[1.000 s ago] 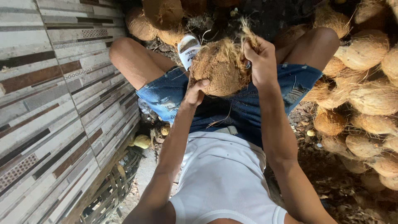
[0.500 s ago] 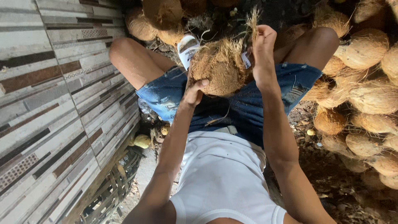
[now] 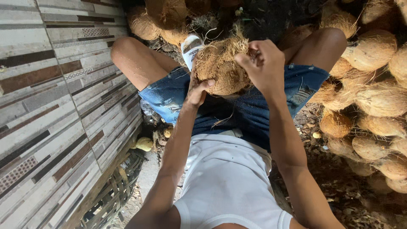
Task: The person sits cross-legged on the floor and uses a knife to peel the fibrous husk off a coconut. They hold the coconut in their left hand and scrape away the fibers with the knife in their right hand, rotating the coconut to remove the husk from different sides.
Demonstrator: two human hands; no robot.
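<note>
I sit with a brown, fibrous coconut (image 3: 220, 70) held over my lap in the head view. My left hand (image 3: 197, 91) cups it from below on the near left side. My right hand (image 3: 263, 63) is closed on a tuft of husk fibre at the coconut's upper right. Loose fibres stick up from the top of the husk. I wear blue denim shorts (image 3: 250, 110) and a white shirt (image 3: 229, 182).
A heap of husked coconuts (image 3: 373, 97) fills the right side and more lie at the back (image 3: 165, 17). A tiled wall (image 3: 51, 106) stands close on the left. A woven basket (image 3: 110, 199) lies at the wall's foot. A white sandal (image 3: 190, 46) shows behind the coconut.
My right hand has pulled fibre up and across the top of the coconut. The coconut has turned slightly in my left hand.
</note>
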